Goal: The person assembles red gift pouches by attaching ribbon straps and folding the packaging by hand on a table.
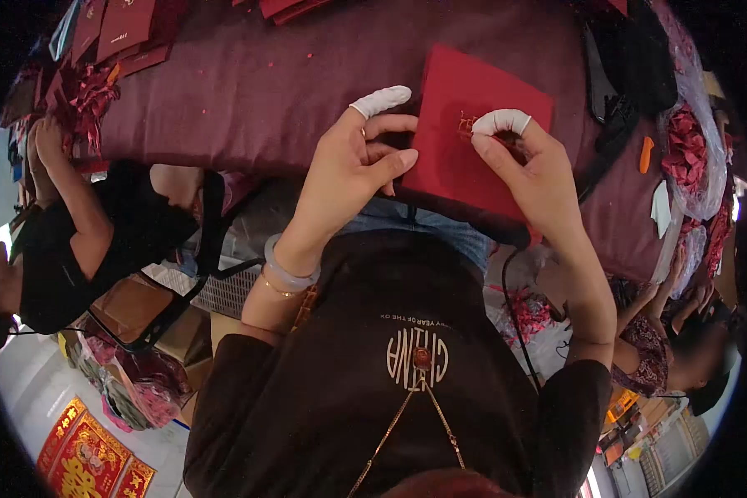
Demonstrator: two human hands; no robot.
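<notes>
A red folded card or folder (pixel 473 83) with small gold lettering lies at the near edge of the table before me. My left hand (pixel 365 149) is at its left edge, thumb tip over the border and a middle finger partly hidden at the side. The left index finger, in a white finger cot (pixel 382 101), stretches out away from the card. Above the lettering, my right hand (pixel 529 162) curls over the card, its cot-covered index finger and thumb meeting in a pinch. Whatever sits between those fingertips is too small or hidden to tell.
A dark red cloth covers the table (pixel 266 100). Red cards (pixel 124 29) and shredded red paper (pixel 95 95) lie at far left, near a seated person (pixel 91 224). An orange-handled tool (pixel 646 155) and a plastic bag of red pieces (pixel 689 149) are on the right.
</notes>
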